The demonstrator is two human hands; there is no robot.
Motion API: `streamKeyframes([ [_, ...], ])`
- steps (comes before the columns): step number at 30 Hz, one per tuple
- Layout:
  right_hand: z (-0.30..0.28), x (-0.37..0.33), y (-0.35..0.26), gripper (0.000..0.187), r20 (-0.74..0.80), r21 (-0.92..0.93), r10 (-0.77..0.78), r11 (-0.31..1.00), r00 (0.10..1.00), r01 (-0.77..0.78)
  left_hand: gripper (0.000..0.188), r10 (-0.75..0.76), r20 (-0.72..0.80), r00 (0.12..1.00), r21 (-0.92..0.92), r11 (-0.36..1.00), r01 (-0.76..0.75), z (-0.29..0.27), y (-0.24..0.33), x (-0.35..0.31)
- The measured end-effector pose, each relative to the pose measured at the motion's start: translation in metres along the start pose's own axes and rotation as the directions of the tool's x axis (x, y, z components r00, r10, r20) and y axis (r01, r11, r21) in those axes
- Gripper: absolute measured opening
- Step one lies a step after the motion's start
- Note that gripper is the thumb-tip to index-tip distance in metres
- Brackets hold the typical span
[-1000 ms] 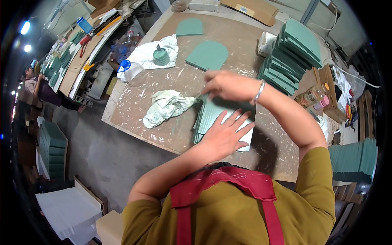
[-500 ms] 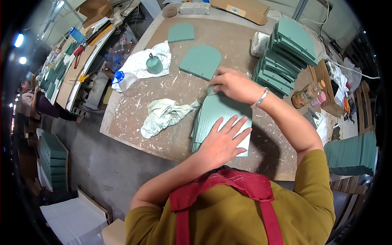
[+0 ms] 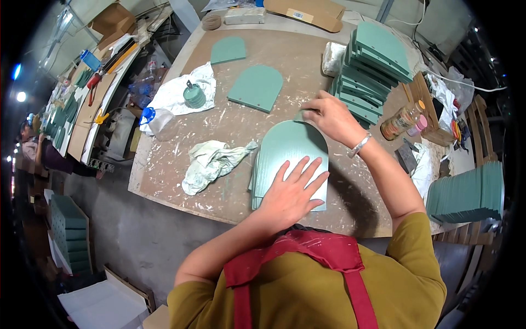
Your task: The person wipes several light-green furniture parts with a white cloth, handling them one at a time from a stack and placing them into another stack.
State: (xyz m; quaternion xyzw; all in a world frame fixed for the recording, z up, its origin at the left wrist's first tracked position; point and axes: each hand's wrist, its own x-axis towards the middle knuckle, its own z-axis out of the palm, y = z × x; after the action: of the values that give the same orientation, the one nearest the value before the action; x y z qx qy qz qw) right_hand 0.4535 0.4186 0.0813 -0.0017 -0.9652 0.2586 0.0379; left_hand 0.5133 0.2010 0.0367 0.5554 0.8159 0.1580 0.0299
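A stack of green boards with arched tops lies in front of me on the worktable, its rounded end facing away. Spread over the near part of the top board is my left hand, palm down with fingers apart. At the far curved edge, my right hand pinches a small thin green piece; its kind is mostly hidden by the fingers. Beyond the stack lie two single arched boards, one nearer and one farther. A crumpled, stained white cloth rests left of the stack.
A small green-smeared jar stands on a white cloth, beside a blue-capped bottle. Tall piles of green boards stand at the far right, near a jar with an orange lid. More boards stand at right. Another person is far left.
My right hand has moved rightward along the top board's curved edge with the small green piece. My left hand stays flat on the board. The whole view has shifted slightly.
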Motion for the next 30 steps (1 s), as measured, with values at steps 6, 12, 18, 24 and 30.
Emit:
streamKeyframes([
  [6, 0.026, 0.007, -0.016, 0.027, -0.026, 0.084, -0.079, 0.993, 0.997, 0.081, 0.063, -0.024, 0.009, 1.000, 0.031, 0.999, 0.023, 0.004, -0.002, -0.003],
  [12, 0.001, -0.019, 0.015, 0.026, -0.069, 0.041, 0.102, 0.994, 0.992, -0.099, 0.063, -0.012, -0.007, 1.000, 0.030, 0.999, 0.012, 0.003, -0.001, -0.002],
  [18, 0.034, 0.009, -0.024, 0.024, -0.064, 0.030, -0.142, 0.989, 0.988, 0.144, 0.062, -0.023, 0.015, 1.000, 0.035, 0.999, 0.023, 0.006, 0.000, -0.001],
  [24, 0.003, -0.037, 0.009, 0.026, -0.138, 0.069, 0.147, 0.988, 0.979, -0.138, 0.062, -0.004, -0.024, 1.000, 0.014, 1.000, 0.005, 0.005, -0.004, -0.002],
  [30, 0.011, -0.034, 0.008, 0.027, -0.253, 0.221, 0.152, 0.971, 0.955, -0.096, 0.064, -0.042, 0.004, 0.999, 0.054, 0.998, 0.042, -0.009, -0.032, 0.016],
])
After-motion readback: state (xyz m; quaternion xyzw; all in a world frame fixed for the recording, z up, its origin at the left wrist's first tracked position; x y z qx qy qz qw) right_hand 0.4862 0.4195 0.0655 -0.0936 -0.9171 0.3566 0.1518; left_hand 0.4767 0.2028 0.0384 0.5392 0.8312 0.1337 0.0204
